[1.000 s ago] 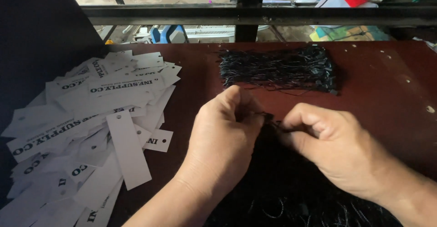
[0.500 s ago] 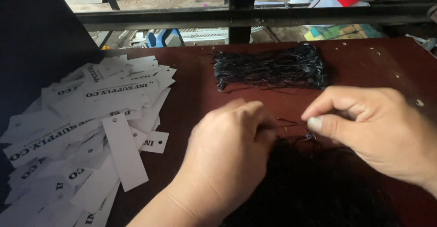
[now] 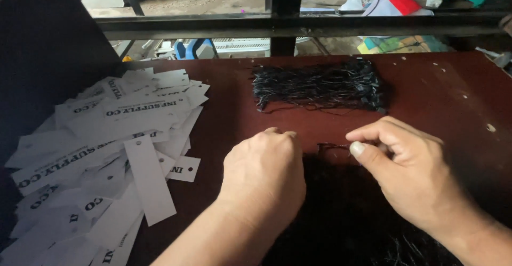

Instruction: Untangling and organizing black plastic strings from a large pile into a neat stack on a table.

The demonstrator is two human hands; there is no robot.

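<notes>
On the dark red table [image 3: 442, 100], right hand [image 3: 405, 175] pinches one thin black string [image 3: 332, 146] between thumb and forefinger, just above the loose string pile [image 3: 341, 218]. Left hand [image 3: 264, 172] curled, fingertips hidden, can't tell its grip. String looks light, limp, tangle-prone; best pinched near an end. Versus half a second ago: hands have drawn apart, string pulled clear.

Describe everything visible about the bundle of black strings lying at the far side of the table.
The bundle of black strings is a flat, loose sheaf of many thin, slightly glossy cords laid side by side, running left to right. A few stray ends trail from its near edge. It rests on the dark red-brown table, beyond both hands, which do not touch it. Nothing lies on top of it.
</notes>
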